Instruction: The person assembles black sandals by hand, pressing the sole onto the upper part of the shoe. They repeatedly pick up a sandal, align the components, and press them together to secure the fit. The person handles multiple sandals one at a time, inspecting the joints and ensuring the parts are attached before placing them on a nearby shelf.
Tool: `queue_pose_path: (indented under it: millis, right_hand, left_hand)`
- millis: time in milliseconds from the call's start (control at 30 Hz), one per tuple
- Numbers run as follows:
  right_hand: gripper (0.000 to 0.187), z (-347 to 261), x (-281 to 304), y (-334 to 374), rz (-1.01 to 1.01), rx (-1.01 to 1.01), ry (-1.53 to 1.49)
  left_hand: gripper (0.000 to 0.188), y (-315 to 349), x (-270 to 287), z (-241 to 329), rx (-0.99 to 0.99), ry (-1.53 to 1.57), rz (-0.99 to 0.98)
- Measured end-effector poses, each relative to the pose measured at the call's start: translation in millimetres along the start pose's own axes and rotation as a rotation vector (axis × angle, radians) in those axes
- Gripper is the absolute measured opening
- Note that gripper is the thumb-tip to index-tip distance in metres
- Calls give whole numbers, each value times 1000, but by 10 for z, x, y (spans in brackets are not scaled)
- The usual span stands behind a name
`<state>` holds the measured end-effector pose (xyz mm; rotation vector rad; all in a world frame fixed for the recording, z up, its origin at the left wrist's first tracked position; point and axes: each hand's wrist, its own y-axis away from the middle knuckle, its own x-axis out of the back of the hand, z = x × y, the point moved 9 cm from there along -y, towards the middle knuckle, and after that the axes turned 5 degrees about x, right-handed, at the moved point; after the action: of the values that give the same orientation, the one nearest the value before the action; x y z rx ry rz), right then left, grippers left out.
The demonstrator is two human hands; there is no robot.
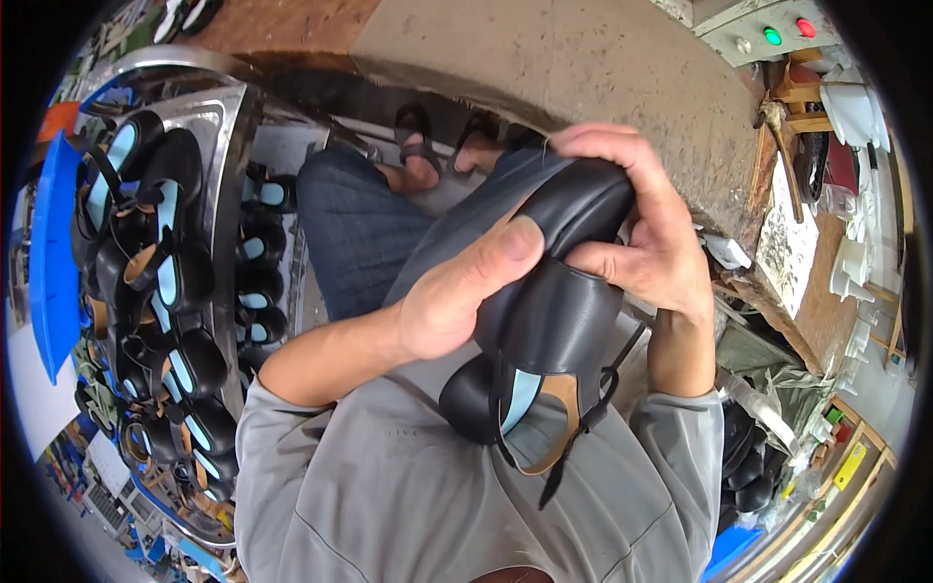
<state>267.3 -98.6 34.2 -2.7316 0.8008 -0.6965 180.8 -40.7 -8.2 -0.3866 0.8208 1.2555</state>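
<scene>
A black leather shoe (564,325) with a light blue insole and a thin ankle strap is held up in front of my chest, its open back toward me. My left hand (462,287) grips its left side, thumb pressed on the upper near the toe; the other fingers are hidden underneath. My right hand (661,223) curls around the toe end, fingers over the tip and thumb on the upper. A rounded black part (470,398) shows beneath the shoe at lower left; whether it belongs to a second shoe I cannot tell.
At left, a metal-framed rack (231,146) holds several similar black shoes (180,272), with a blue tray (53,253) beside it. A worn workbench (554,58) runs across the far side. Green and red buttons (789,32) sit at far right. More black shoes (748,466) lie at lower right.
</scene>
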Motion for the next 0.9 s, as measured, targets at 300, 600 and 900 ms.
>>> queue_pose_path:
  millis: [300, 600, 900]
  right_hand:
    - [75, 137, -157, 58, 65, -138, 114]
    - [49, 303, -114, 125, 124, -141, -260]
    - [35, 135, -72, 110, 273, -127, -276]
  left_hand:
    - [71, 60, 67, -3, -143, -82, 123]
    - [55, 580, 141, -1, -331, -1055, 225]
    - [37, 627, 265, -208, -156, -479, 314]
